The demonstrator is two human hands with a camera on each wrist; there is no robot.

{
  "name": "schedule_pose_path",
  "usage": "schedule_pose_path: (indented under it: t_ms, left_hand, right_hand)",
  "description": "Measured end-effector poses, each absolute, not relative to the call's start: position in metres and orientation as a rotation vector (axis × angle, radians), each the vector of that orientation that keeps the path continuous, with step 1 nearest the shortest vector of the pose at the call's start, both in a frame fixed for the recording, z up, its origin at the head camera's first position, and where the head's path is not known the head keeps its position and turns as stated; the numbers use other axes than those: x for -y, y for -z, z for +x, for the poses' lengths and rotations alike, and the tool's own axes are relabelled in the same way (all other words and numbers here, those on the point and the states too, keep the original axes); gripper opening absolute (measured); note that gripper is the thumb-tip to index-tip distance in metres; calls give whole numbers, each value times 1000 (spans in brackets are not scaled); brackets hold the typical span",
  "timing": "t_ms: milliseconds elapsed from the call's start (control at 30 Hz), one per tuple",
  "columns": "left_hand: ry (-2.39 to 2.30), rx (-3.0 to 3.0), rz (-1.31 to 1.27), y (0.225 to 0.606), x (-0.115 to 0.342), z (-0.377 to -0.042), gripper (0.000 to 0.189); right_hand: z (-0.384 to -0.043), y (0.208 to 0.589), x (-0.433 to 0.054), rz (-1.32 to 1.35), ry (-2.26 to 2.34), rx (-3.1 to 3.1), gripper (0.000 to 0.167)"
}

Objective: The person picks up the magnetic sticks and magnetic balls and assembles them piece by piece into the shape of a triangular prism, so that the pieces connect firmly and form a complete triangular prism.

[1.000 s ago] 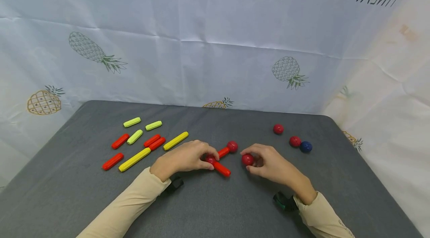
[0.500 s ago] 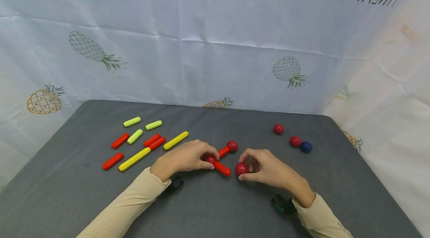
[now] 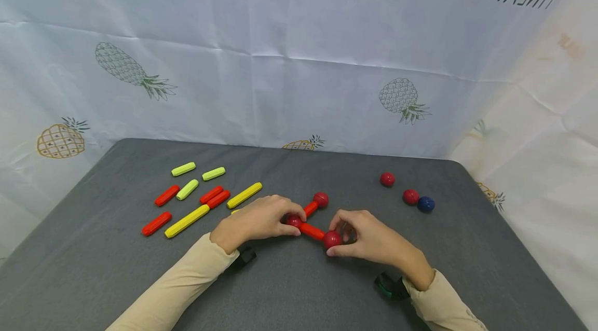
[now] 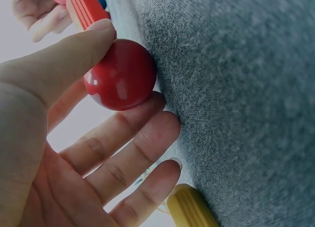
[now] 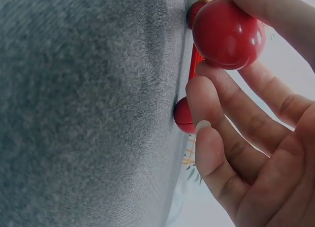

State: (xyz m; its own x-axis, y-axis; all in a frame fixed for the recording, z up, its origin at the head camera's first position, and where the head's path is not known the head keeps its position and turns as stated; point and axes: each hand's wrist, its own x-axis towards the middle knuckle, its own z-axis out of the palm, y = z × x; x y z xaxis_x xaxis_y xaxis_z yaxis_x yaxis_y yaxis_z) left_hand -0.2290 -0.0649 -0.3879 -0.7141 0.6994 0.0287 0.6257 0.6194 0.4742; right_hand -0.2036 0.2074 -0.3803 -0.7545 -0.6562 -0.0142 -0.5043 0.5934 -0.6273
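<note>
"Where is the left hand (image 3: pixel 261 219) working?"

"Over the middle of the desk (image 3: pixel 299 289), well in from the far edge. Its thumb and fingers are pinching a red hub ball (image 3: pixel 293 220). A nearer red stick (image 3: pixel 311 231) is running from that ball toward the right edge, and a farther red stick (image 3: pixel 310 208) is angling toward the far edge, with a red end ball (image 3: pixel 321 199) capping it."

"And the right hand (image 3: pixel 374 237)?"

"Its fingers are grasping another ball, the glossy red one (image 3: pixel 332 239), which is meeting the free end of the nearer stick. How firmly it is seating, these views aren't showing."

"How are the parts likely to be handling?"

"The balls are looking hard, smooth and probably light, so a loose pinch may be letting them slip or roll. Gripping around the widest part, thumb opposite fingers, is probably serving best. The ridged sticks are seeming stiff and easier to hold, ideally close to the joint."

"What is lying elsewhere?"

"Loose red sticks (image 3: pixel 157 223), yellow sticks (image 3: pixel 187 221) and lime sticks (image 3: pixel 188 190) are lying toward the left edge; two loose red balls (image 3: pixel 387 179) and a blue ball (image 3: pixel 426 204) are resting toward the far right corner."
</note>
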Motion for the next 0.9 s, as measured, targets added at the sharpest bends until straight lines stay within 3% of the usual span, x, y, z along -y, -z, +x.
schedule_pose_path:
  t_ms: [900]
  left_hand:
    - [-676, -2605, 1137, 383, 69, -229, 25]
  right_hand:
    - [-209, 386, -210, -994, 800, -2799, 31]
